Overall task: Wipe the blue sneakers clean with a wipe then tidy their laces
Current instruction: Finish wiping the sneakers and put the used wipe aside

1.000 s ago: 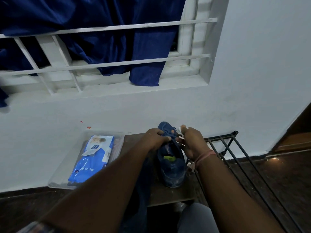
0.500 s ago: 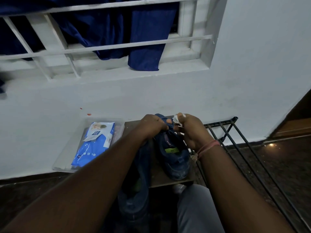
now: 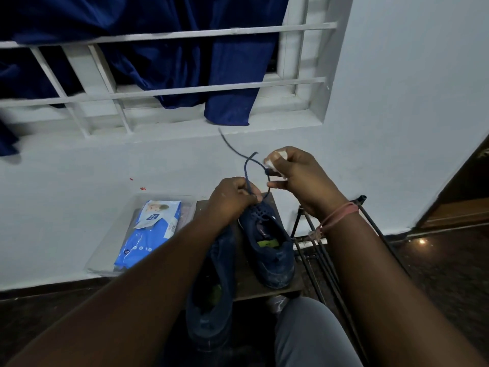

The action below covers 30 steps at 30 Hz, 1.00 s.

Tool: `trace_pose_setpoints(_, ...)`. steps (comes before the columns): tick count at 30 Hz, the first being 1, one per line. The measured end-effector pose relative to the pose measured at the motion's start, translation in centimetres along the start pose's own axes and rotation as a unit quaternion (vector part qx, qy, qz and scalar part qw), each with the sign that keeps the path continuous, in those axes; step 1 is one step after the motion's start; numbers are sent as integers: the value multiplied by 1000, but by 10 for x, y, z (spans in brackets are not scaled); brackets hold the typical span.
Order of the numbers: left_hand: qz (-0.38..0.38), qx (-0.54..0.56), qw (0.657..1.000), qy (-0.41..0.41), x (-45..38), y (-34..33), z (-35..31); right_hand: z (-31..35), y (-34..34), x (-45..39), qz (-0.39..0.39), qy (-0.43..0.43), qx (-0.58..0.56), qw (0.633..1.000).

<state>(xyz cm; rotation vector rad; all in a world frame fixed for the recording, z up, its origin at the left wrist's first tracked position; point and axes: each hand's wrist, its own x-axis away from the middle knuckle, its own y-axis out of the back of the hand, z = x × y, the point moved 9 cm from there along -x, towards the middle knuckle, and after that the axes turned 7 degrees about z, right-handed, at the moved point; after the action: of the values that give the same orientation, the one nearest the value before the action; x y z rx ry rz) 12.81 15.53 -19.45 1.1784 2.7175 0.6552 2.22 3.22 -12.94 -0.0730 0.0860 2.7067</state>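
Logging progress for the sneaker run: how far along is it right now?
Wiping looks finished or paused: the crumpled wipe is tucked in the right hand. In hand: both hands pull the laces of the right-side sneaker up, the left hand pinching one strand. Left: finishing those laces, then the left-side sneaker, mostly hidden by the forearm.

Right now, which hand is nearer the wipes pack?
Left. The left hand grips a lace over the sneaker, just right of the wipes pack. The right hand is farther right and higher, holding the other lace and a crumpled wipe.
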Motion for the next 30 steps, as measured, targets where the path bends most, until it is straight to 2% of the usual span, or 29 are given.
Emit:
trace_pose_setpoints(3, -84, -27, 995, 40, 4, 19, 9, -27, 25, 8, -116, -25, 80, 990)
trace_pose_setpoints(6, -55, 66, 992, 94, 8, 15, 24, -73, 13, 13, -77, -91, 114, 986)
trace_pose_setpoints(8, -21, 110, 990, 91, 10, 9, 18, -92, 0, 14, -49, -101, 146, 983)
trace_pose_setpoints(12, 29, 23, 999, 27, 7, 2, -7, -96, -15, 10, -35, -81, 226, 970)
trace_pose_setpoints(14, 56, -8, 998, 8, 6, -5, -12, -97, -26, 2, 14, -78, 230, 970)
trace_pose_setpoints(16, 34, -7, 999, 4, 5, -3, -9, -93, -28, -1, 25, -83, 235, 968)
trace_pose_setpoints(19, -26, 65, 997, 28, 8, 7, 6, -57, -14, 2, -50, -23, 192, 980)
trace_pose_setpoints(21, -14, 115, 992, 52, 10, 4, 18, -22, -1, 9, -100, 42, 122, 987)
trace_pose_setpoints(23, 1, 129, 989, 72, 11, -2, 24, -3, 13, 17, -137, 64, 81, 985)
trace_pose_setpoints(25, -5, 144, 986, 88, 11, -4, 25, -17, 15, 20, -138, 4, 81, 987)
trace_pose_setpoints(28, -9, 186, 977, 100, 8, -2, 17, -69, -2, 28, -97, -125, 119, 980)
trace_pose_setpoints(30, 4, 187, 976, 109, 7, -1, 12, -92, -18, 30, -73, -143, 80, 984)
